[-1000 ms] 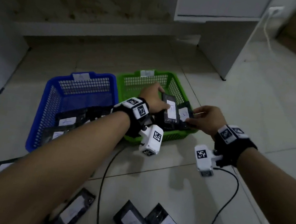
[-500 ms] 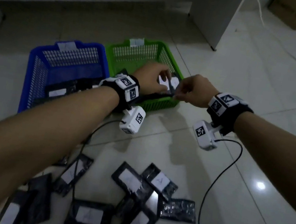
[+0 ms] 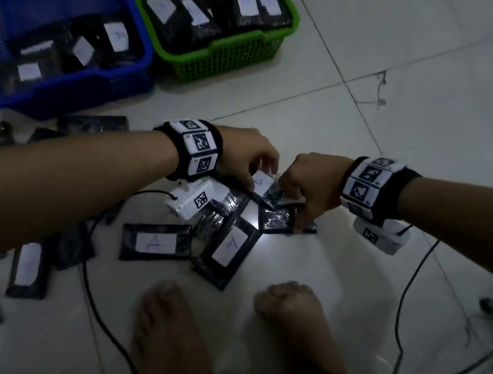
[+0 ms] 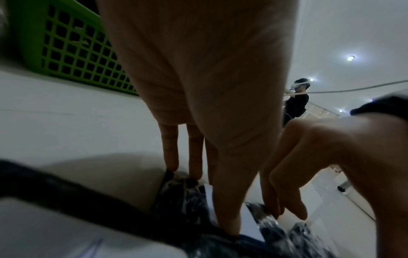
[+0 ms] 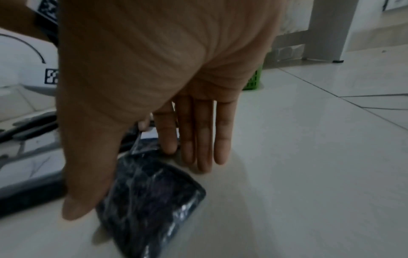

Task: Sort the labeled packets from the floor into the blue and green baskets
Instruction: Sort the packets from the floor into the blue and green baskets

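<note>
I see my left hand (image 3: 248, 155) with straight fingers (image 4: 171, 153) touching one glossy black plastic packet (image 3: 263, 186) with a white paper label, my right hand (image 3: 311, 183) spread beside another (image 5: 150, 197) on the floor, so the overlapping slick heap risks a slipped or doubled pickup.

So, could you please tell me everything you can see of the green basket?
The green basket looks like moulded plastic, with lattice walls and a solid rim. It stands upright on the tiled floor, beside the blue basket and seemingly against it. Inside, several dark shiny packets with white labels stand leaning against each other. Neither hand touches it.
</note>
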